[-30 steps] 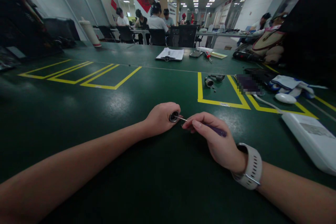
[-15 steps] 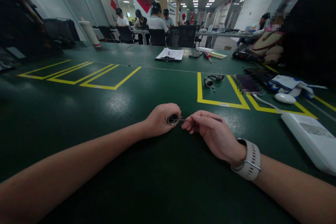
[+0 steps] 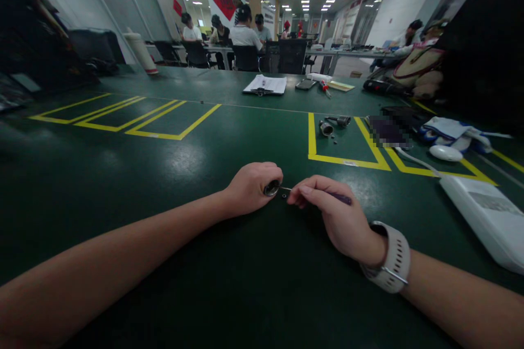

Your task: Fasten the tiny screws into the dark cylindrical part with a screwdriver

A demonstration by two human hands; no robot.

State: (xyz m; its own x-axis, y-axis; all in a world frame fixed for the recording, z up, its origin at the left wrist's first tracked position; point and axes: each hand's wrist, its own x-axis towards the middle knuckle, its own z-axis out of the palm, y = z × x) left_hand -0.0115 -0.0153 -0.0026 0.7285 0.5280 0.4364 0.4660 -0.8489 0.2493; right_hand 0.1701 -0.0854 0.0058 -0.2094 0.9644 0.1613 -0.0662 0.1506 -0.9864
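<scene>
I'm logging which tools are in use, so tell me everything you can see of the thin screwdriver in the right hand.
The thin purple-handled screwdriver has a dark, slim handle and a short, bright metal shaft. It lies nearly level just above the dark green table, pointing left. The right hand pinches it between thumb and fingertips, and the handle's end pokes out beyond the knuckles. The shaft reaches the small round metal part gripped in the left hand. The tip is too small to tell its type.

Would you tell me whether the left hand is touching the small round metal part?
Touching: the head view shows the left hand closed around the metal part.
</scene>
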